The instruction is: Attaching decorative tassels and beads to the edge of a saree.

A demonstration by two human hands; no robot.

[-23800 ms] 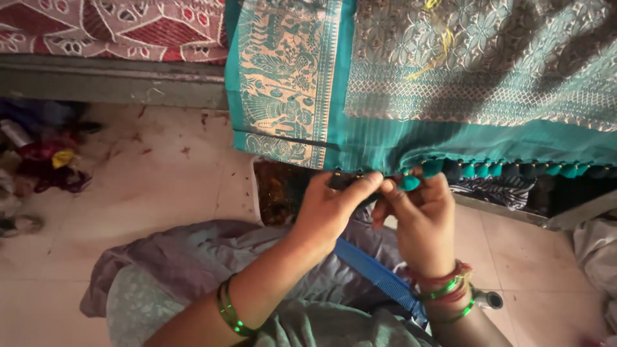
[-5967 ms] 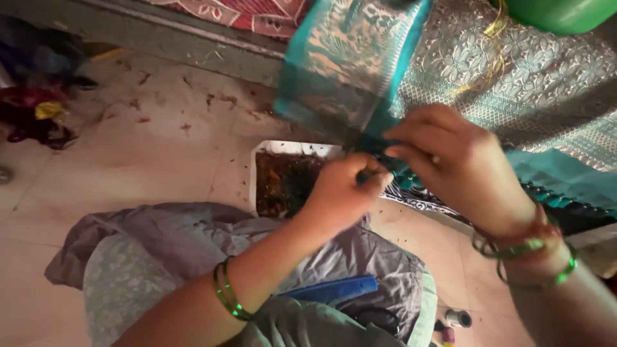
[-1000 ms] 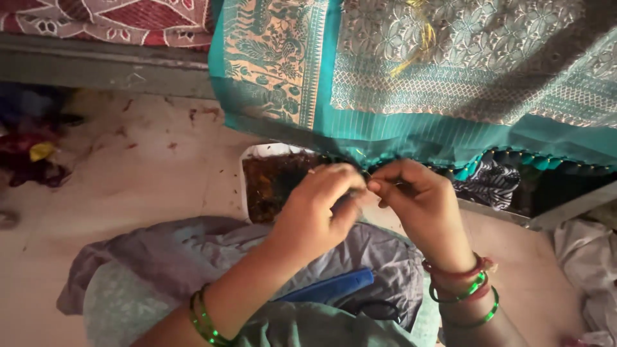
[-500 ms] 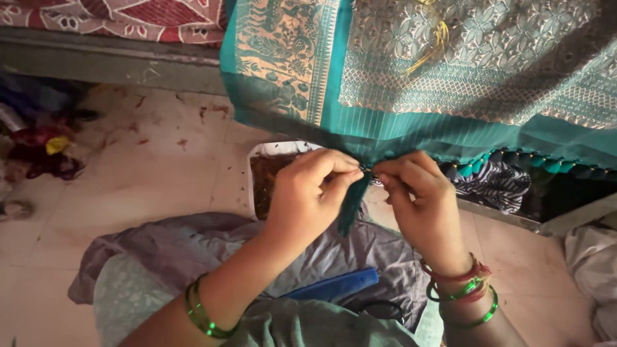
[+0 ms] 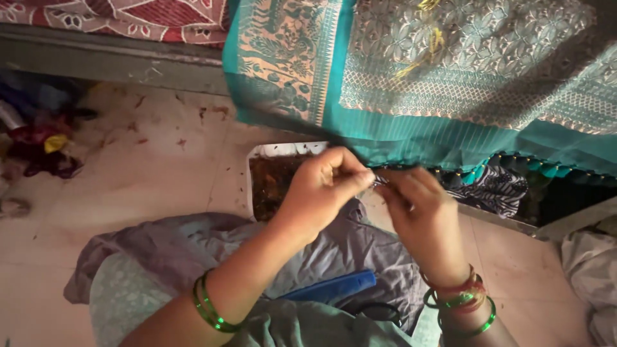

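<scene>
nearest the camera, at six o'clock, lies a lap in grey-green cloth, with a blue comb-like tool (image 5: 331, 287) and the dark handles of scissors (image 5: 379, 312) resting on it. a grey cloth (image 5: 193, 244) spreads from the lap toward nine o'clock.

the left hand (image 5: 321, 189) rises from seven o'clock with green bangles (image 5: 209, 307) on its wrist; its fingers are pinched narrow, thumb against forefinger, at the lower hem of the teal sari (image 5: 411, 135). the right hand (image 5: 421, 215) comes up from five o'clock, wearing green and red bangles (image 5: 459, 302), and its fingertips are likewise closed tight, meeting the left hand's just beside the hem. what lies between the fingertips is too small and blurred to tell; it appears to be a thread or tassel of the hem.

the sari hangs just above both hands, at twelve o'clock from them, touching the fingertips at its edge. it is teal with a wide peach-gold woven border at eleven o'clock, a pale silvery floral field at one o'clock, and a row of small teal tassels (image 5: 514, 166) with beads along the hem at three o'clock.

behind the left hand sits a white tray (image 5: 283, 151) holding dark brownish matter. farther off, a stained floor (image 5: 148, 160), and a red patterned cloth (image 5: 128, 13) at eleven o'clock.
</scene>
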